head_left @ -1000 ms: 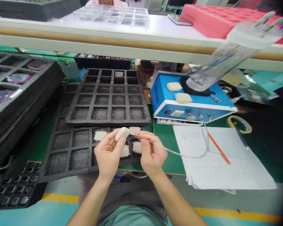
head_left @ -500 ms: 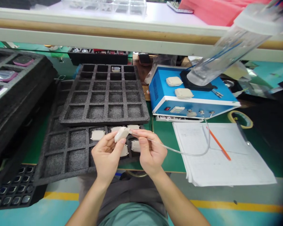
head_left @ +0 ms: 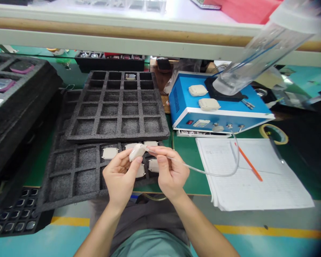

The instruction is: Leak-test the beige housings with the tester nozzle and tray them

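Between thumb and fingers my left hand (head_left: 121,176) grips a small cream-coloured casing (head_left: 137,152), rounded at the corners and tilted. My right hand (head_left: 173,173) is closed on a clear thin tube (head_left: 198,170), whose tip meets the right side of the casing. From there the tube loops to the front of a blue box (head_left: 187,92) with a clear cylinder (head_left: 246,67) on it. Under my hands, similar cream casings lie in the lower foam tray (head_left: 61,192). Two more cream casings (head_left: 209,104) rest on the blue box.
A black foam tray (head_left: 117,137) with square pockets overlaps the lower one. Stacked foam trays (head_left: 29,92) stand at the left. Paper sheets (head_left: 256,192) with an orange stick (head_left: 248,161) lie at right, near a tape roll (head_left: 282,134). A shelf edge (head_left: 123,43) crosses the back.
My hands keep nearly the same pose, with the tube tip still against the casing. The view has shifted slightly.
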`<state>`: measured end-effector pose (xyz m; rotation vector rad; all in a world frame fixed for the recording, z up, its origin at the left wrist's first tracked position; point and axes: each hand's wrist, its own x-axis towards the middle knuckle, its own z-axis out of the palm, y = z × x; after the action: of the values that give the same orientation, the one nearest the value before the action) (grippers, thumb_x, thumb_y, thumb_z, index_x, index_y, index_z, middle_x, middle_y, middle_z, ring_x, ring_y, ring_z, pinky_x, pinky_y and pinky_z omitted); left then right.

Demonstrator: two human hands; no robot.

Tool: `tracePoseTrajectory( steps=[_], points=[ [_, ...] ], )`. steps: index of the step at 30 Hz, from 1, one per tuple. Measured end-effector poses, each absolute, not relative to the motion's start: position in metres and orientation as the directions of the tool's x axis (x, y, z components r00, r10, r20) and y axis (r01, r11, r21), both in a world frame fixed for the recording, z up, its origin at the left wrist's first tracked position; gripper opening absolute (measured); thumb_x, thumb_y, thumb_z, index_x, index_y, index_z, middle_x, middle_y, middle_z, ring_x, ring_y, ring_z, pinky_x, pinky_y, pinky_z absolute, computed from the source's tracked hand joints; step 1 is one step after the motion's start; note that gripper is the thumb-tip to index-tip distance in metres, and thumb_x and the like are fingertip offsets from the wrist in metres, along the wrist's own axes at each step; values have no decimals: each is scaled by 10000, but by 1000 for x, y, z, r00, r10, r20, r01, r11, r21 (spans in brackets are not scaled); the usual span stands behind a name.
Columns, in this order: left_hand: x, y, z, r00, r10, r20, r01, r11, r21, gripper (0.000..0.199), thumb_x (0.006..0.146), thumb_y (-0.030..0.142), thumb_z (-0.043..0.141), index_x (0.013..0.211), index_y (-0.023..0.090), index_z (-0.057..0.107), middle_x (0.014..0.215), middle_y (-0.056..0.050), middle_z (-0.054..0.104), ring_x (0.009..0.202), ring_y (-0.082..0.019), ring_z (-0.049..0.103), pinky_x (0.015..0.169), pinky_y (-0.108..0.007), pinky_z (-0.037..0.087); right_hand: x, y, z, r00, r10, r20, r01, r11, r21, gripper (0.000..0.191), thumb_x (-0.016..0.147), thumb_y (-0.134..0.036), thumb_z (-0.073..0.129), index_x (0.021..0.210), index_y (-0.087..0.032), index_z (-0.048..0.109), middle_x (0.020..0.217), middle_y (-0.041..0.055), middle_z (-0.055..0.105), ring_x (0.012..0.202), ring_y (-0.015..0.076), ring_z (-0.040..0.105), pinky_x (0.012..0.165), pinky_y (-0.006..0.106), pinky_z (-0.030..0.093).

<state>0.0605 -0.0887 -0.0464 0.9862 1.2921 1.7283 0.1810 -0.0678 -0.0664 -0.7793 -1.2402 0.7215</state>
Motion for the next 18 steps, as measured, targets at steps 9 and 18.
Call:
tracePoseTrajectory(
  steps=[9,18],
  points=[
    [59,-88,-48,-419,897,143,-84,-195,977,250,797,219,869,1036,188,801,1000,-70,835,881,-209,814,829,-243,648,182,-67,-65,170,823,542,-47,556,-830,225,1003,-141,591,1117,-264,741,1086,49,793,1044,212,757,894,401,669],
    [59,-89,-45,-423,898,122,-26,-146,989,277,794,293,868,1031,169,796,985,-96,833,871,-247,814,826,-313,666,181,-67,-65,160,838,521,-46,534,-844,183,1012,-183,579,1090,-258,727,1077,76,786,1021,242,767,897,456,671]
  ],
)
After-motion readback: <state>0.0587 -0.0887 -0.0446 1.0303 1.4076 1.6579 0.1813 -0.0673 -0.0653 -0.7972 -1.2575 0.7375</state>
